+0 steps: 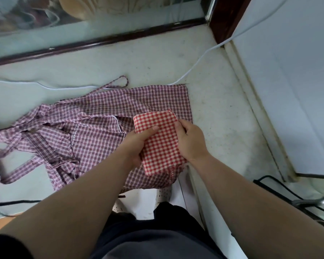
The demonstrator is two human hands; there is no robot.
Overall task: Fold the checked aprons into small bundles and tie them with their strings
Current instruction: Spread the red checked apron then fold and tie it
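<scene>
A red-and-white checked apron (160, 144), folded into a small rectangle, is held above the counter. My left hand (137, 144) grips its left edge, thumb lying across the top face. My right hand (190, 141) grips its right edge with curled fingers. Beneath and to the left, a dark-red plaid apron (86, 131) lies spread and rumpled on the pale counter (219, 118), its strings (21, 163) trailing off to the left and a loop (123, 81) at the far side.
A white cord (196, 64) runs across the counter from the far right to the left. A dark-framed glass pane (101, 42) borders the far side. A white panel (292, 90) stands to the right. Black cables (281, 191) lie at the lower right.
</scene>
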